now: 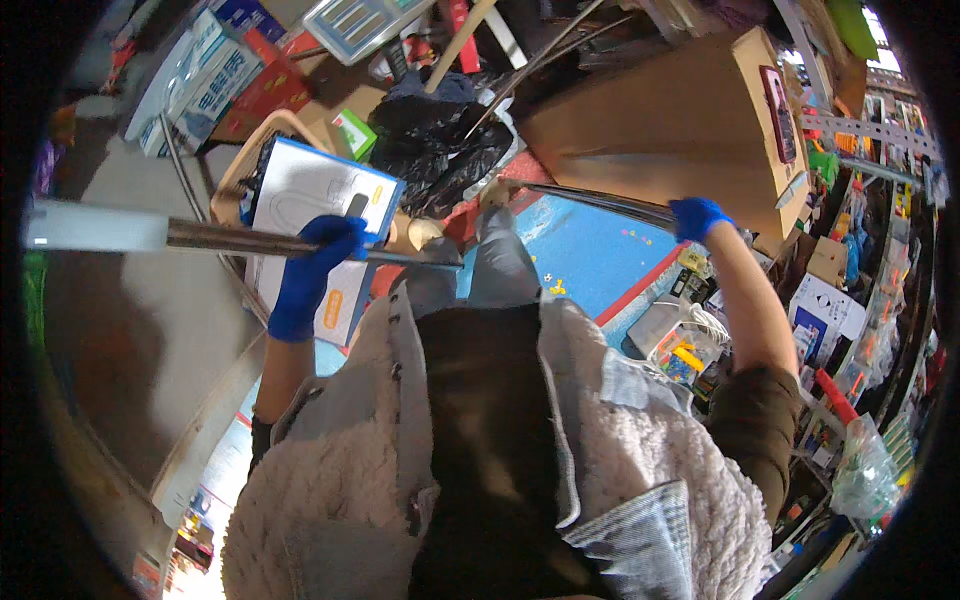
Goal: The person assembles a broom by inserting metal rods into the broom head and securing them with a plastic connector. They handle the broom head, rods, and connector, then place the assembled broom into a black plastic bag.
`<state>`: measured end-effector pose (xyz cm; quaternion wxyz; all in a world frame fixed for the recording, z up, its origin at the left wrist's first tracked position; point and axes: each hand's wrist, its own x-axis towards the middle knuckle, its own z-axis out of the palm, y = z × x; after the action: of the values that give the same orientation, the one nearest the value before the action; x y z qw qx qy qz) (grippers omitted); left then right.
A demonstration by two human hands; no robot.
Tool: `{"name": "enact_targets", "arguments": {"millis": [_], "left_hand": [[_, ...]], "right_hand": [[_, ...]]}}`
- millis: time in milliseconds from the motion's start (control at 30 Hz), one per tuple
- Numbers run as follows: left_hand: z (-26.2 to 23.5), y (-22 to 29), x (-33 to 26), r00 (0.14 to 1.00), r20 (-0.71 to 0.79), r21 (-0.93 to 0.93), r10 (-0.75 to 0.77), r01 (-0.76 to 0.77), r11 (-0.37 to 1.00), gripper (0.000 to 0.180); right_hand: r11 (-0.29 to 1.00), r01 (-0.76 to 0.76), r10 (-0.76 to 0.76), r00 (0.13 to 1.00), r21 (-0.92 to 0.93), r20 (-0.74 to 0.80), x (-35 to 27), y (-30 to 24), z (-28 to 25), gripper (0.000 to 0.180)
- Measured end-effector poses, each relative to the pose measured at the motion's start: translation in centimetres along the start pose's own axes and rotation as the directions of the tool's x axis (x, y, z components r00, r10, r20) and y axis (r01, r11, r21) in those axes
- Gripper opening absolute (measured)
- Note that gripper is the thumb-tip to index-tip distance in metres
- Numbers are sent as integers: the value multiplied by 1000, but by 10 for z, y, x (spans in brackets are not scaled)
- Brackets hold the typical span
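Observation:
Both my hands wear blue gloves. My left hand (318,270) is closed around a long, shiny metal pole (240,239), which lies nearly level across the left side. Its far-left end is wrapped in something pale and bluish-white. My right hand (700,217) grips the end of another dark, shiny metal pole (600,202), which slants up and left toward my feet. Whether each is one pole or several pressed together, I cannot tell. Behind my left hand stands a flat white-and-blue box (330,175) with a line drawing on it.
A large brown cardboard box (650,120) stands ahead on the right, with a red-cased phone (778,112) on it. A black plastic bag (440,150) lies ahead of my feet. Crowded shelves (880,300) run along the right. A blue mat (590,255) covers the floor.

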<state>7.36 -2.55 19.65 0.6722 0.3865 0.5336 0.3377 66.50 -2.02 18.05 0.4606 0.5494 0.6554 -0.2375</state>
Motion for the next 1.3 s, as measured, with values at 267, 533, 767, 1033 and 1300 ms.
{"name": "enact_targets", "arguments": {"millis": [267,533,767,1033,1300], "left_hand": [[1,3,9,999,-35,-45,-28,27,999,22],[28,8,22,996,-75,-89,-48,41,995,23],[30,-3,27,982,-176,-130,-69,47,990,19],[21,-17,19,967,-231,-177,-105,64,982,21],[34,-54,13,945,-305,-83,-118,97,992,16]], "right_hand": [[972,8,-5,1000,-235,13,103,-31,-88,44],[893,178,-220,974,-414,-56,24,-4,-204,41],[832,39,-203,950,-554,-238,117,-24,-233,22],[811,-485,243,788,-328,-565,214,58,-246,28],[818,569,-348,598,77,-722,313,-68,-157,32]]}}
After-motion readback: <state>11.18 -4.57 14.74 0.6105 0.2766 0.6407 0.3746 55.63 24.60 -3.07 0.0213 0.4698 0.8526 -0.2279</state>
